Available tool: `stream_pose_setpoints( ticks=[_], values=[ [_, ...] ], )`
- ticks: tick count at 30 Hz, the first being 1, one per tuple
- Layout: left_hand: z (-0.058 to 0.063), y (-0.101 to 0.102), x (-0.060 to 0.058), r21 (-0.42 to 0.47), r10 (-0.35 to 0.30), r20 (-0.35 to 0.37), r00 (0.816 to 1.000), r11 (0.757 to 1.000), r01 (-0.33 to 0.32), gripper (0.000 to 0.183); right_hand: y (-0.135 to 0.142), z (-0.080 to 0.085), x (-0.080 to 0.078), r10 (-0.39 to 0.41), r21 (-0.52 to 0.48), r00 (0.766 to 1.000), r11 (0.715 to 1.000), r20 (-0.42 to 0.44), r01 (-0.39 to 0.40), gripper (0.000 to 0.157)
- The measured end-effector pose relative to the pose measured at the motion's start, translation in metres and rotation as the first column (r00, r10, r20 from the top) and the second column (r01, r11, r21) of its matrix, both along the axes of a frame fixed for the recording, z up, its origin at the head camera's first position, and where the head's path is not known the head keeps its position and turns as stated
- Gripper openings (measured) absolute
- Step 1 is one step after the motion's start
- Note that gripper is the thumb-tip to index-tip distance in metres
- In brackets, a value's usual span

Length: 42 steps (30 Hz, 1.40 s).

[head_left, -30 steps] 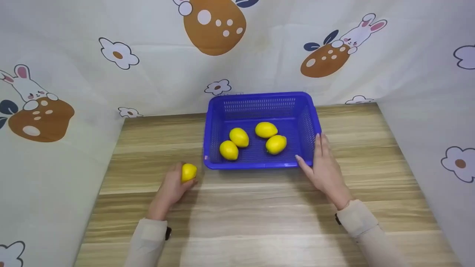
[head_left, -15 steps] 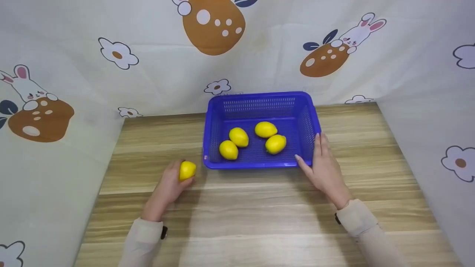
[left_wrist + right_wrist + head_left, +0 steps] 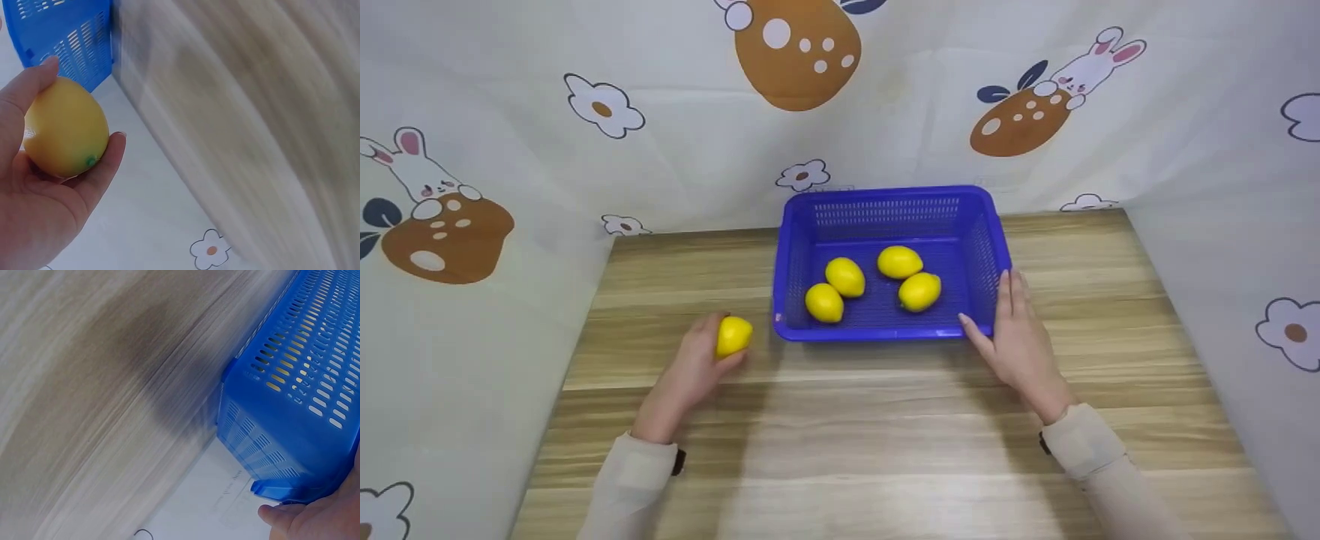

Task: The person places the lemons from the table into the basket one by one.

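My left hand grips a yellow lemon to the left of a blue plastic basket. In the left wrist view, thumb and fingers curve round the lemon, whose green tip shows. Several other lemons lie on the basket's floor in two touching pairs, one pair towards the left and one nearer the middle. My right hand rests against the basket's right front corner, its fingers straight along the side and its thumb at the front rim. Part of that hand also shows in the right wrist view beside the basket.
A wood-grain table lies beneath everything. Pale cloth printed with rabbits and flowers hangs behind the table and along both sides. The basket stands near the table's back edge.
Holding the lemon, my left hand has moved slightly left and away from me. The right hand and the basket have stayed in place.
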<state>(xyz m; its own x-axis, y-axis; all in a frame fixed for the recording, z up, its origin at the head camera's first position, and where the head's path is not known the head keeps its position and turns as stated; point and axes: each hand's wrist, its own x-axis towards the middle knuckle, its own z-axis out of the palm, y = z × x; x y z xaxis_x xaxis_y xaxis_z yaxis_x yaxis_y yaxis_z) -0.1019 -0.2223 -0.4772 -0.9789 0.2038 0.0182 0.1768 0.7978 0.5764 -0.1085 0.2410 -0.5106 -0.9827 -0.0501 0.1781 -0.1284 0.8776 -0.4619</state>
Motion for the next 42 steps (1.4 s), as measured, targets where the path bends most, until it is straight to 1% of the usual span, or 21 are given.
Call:
stream_pose_setpoints(
  ticks=[3,8,14,17,21,28,31,36,42],
  values=[
    [0.006,-0.001,-0.002,-0.002,-0.016,0.0,1.0,1.0,0.016,0.06,0.0,0.001,0.0,0.001,0.004,1.0,1.0,0.0,-0.001,0.096],
    [0.014,-0.002,-0.005,-0.013,-0.041,-0.023,0.999,0.999,0.041,0.059,0.0,0.002,0.0,0.004,0.008,1.0,1.0,0.007,-0.005,0.096],
    [0.022,0.0,-0.008,-0.023,-0.049,-0.004,0.999,0.999,0.049,0.06,0.0,0.004,0.001,0.007,0.006,0.999,1.0,0.046,-0.008,0.097],
    [0.027,0.001,-0.009,-0.03,-0.055,-0.009,0.998,0.998,0.055,0.06,0.0,0.004,0.001,0.009,0.007,0.998,1.0,0.054,-0.009,0.097],
    [0.032,0.002,-0.01,-0.038,-0.072,-0.02,0.997,0.997,0.071,0.06,0.0,0.004,0.001,0.008,0.005,0.999,1.0,0.049,-0.008,0.097],
    [0.042,0.004,-0.016,-0.058,-0.104,-0.029,0.994,0.993,0.103,0.06,0.001,0.003,0.001,0.016,-0.002,1.0,1.0,0.026,-0.016,0.096],
    [0.046,0.005,-0.017,-0.064,-0.121,-0.029,0.992,0.991,0.119,0.06,0.001,0.003,0.0,0.016,0.002,0.999,1.0,0.035,-0.016,0.097],
    [0.051,0.006,-0.02,-0.069,-0.128,0.007,0.992,0.989,0.128,0.06,0.0,0.004,0.0,0.014,0.008,0.998,1.0,0.057,-0.014,0.098],
    [0.058,0.007,-0.025,-0.076,-0.14,0.052,0.989,0.987,0.144,0.064,0.0,0.004,0.0,0.013,0.005,0.999,1.0,0.052,-0.013,0.097]
  ],
)
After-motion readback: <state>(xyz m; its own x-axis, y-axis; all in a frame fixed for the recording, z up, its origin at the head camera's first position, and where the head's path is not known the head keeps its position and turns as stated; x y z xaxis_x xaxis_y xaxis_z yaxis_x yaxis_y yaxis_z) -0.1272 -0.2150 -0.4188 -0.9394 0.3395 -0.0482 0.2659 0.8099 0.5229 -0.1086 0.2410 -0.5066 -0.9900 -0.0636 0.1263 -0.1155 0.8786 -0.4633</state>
